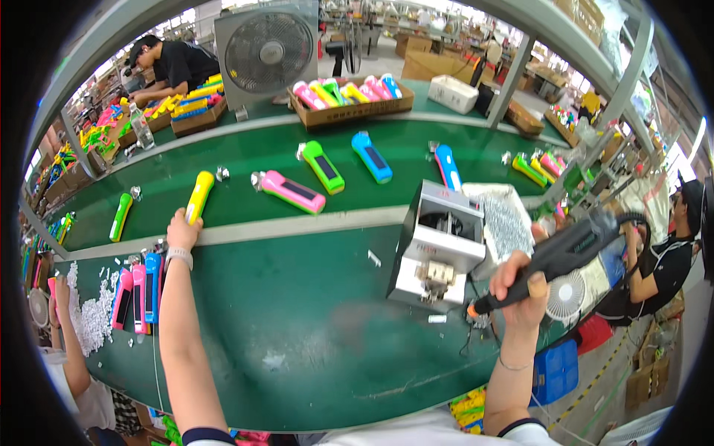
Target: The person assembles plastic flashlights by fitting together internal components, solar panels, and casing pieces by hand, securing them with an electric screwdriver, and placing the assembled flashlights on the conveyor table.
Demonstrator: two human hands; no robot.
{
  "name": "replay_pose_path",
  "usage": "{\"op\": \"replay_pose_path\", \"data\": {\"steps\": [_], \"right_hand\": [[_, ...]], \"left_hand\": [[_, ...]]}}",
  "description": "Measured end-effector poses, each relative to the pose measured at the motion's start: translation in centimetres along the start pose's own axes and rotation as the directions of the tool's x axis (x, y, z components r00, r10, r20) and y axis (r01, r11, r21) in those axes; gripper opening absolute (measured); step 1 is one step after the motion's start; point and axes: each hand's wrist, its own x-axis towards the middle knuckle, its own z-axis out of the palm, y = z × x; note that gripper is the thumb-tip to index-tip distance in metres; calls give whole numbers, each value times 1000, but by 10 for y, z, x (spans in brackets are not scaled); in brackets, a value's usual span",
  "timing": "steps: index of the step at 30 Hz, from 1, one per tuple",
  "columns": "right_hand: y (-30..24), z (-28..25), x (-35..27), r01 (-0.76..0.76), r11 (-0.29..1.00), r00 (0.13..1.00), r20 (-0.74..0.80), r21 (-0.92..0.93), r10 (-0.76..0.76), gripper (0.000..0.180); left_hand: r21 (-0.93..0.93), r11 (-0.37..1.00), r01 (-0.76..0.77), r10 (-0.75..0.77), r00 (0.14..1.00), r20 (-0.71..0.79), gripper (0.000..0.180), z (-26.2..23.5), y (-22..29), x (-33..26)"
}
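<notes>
My left hand (183, 230), with a pale band at the wrist, reaches across the bench and grips the lower end of a yellow torch-shaped plastic casing (198, 195) on the green belt. A small silvery part (222, 174) lies by the casing's wide end. My right hand (523, 297) is closed around a black electric screwdriver (573, 249), its orange-ringed tip pointing down and left. That tip is beside a grey and black box-shaped machine (439, 253). A white tray (524, 204) of small metal pieces, probably screws, stands behind the machine.
More casings, including a pink one (294, 192) and a green one (323, 167), lie along the belt. Several stand by white bits (93, 320) at left, near another person's arm (71, 349). A cardboard box (349, 113) of casings and a fan (269, 52) are beyond.
</notes>
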Motion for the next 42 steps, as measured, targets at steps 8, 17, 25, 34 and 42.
{"op": "replay_pose_path", "data": {"steps": [8,17,25,34,42], "right_hand": [[-7,38,10,54,993,994,103,-104,-43,89],[37,46,24,116,909,992,89,-401,-87,37],[45,54,3,6,995,997,75,100,-13,54],[77,69,-25,-100,980,978,165,-174,129,58],[84,56,-25,-91,962,948,272,-258,163,45]], "left_hand": [[27,812,-583,431,568,-701,43,-63,119,-68],[-496,332,-803,942,253,221,51,-98,229,-288],[-538,330,-776,944,276,181,48,-92,228,-295],[-622,363,-694,931,301,207,43,-87,226,-295],[-618,378,-689,926,290,243,45,-86,225,-294]]}}
